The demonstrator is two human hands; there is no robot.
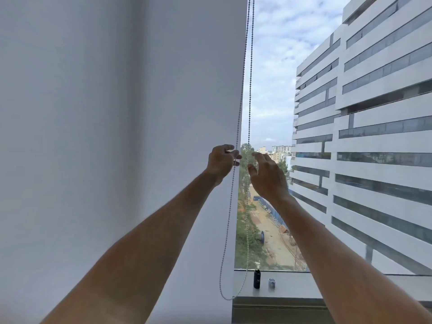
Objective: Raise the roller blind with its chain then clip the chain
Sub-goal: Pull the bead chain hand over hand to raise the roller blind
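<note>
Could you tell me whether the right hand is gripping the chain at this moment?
No. The right hand is open with fingers spread beside the chain, while the left hand pinches the other strand.

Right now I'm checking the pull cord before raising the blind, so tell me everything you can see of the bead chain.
The bead chain is a thin, pale beaded loop. Two strands hang beside the blind's right edge, meeting in a slack curve near the sill. The left hand pinches the left strand; the open right hand is at the right strand.
</note>
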